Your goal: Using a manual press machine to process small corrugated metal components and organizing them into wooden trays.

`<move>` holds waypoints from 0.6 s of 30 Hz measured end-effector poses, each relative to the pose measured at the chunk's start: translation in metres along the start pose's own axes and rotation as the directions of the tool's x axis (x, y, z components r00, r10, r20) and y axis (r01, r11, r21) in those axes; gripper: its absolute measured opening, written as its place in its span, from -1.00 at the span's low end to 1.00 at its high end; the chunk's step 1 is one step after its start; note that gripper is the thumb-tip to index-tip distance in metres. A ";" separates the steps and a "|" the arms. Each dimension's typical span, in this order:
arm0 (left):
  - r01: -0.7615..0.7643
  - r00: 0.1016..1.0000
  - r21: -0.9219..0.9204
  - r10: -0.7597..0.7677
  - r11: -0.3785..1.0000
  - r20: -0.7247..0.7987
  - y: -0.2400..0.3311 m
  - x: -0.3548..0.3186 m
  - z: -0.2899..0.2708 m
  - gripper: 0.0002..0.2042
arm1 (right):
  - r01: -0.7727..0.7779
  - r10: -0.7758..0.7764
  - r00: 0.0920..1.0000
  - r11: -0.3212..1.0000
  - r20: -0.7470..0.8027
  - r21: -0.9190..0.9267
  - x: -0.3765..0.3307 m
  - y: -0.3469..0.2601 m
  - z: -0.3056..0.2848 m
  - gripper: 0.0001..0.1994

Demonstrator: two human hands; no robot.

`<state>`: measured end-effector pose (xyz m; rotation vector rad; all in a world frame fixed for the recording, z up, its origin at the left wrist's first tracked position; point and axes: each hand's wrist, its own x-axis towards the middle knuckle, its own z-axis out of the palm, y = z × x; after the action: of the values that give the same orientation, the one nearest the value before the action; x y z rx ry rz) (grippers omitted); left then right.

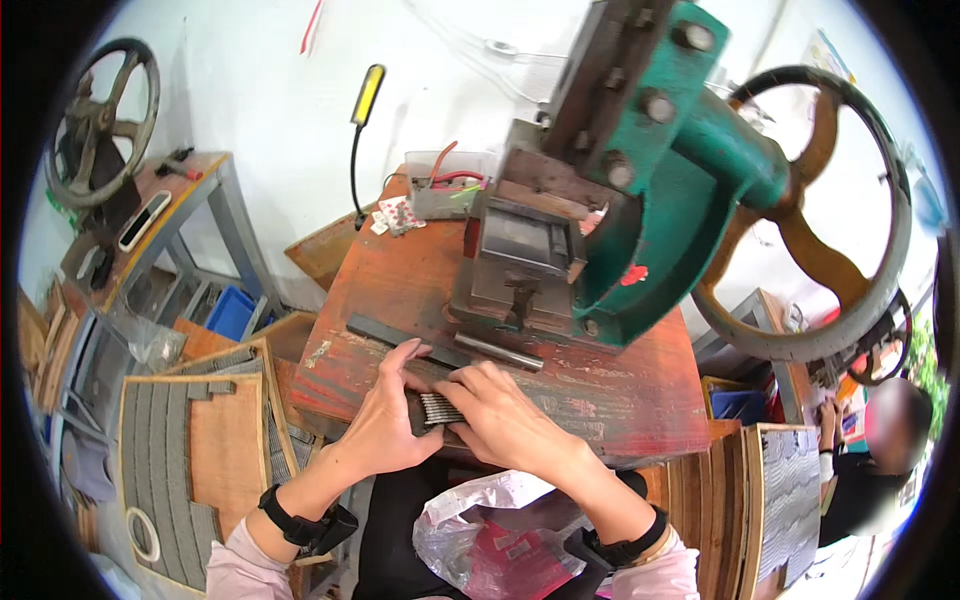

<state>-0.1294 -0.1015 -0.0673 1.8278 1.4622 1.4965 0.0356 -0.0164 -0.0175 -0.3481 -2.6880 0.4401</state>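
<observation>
Near the front edge of a worn red-brown table (385,275), a small row of thin, shiny metal pieces (440,408) sits between my two hands. My left hand (382,415) curves around its left side, thumb and fingers closing on it. From the other side my right hand (505,415) grips the row with bent fingers. The exact kind of these pieces cannot be made out. Just beyond my fingers lie a long dark flat bar (385,334) and a round steel rod (498,352). A green hand press (690,180) with a metal die block (520,245) stands behind them.
The press's large handwheel (800,345) juts out at right. A clear bin (450,195) with pliers and a yellow lamp (369,95) stand behind. Wooden trays of grey strips (228,450) are at left, more (752,520) at right. A plastic bag (470,510) covers my lap. A person (865,490) works far right.
</observation>
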 end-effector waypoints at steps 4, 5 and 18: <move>-0.113 0.992 0.185 0.101 0.976 0.074 -0.008 0.004 0.005 -0.05 | -0.074 0.073 0.996 0.997 0.045 0.033 -0.007 0.010 0.011 -0.51; -0.215 0.976 0.362 0.190 0.907 0.104 -0.004 0.005 -0.002 -0.04 | -0.069 0.068 0.998 0.996 0.017 0.064 -0.005 0.008 0.015 -0.51; -0.037 0.997 -0.022 0.038 0.999 0.067 -0.004 0.009 0.002 -0.47 | -0.608 0.814 0.462 0.580 -0.353 0.542 -0.275 -0.085 0.019 -0.51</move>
<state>-0.1302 -0.0917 -0.0664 1.8845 1.3841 1.4475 0.2583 -0.1817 -0.0973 -1.3236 -1.6783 0.8671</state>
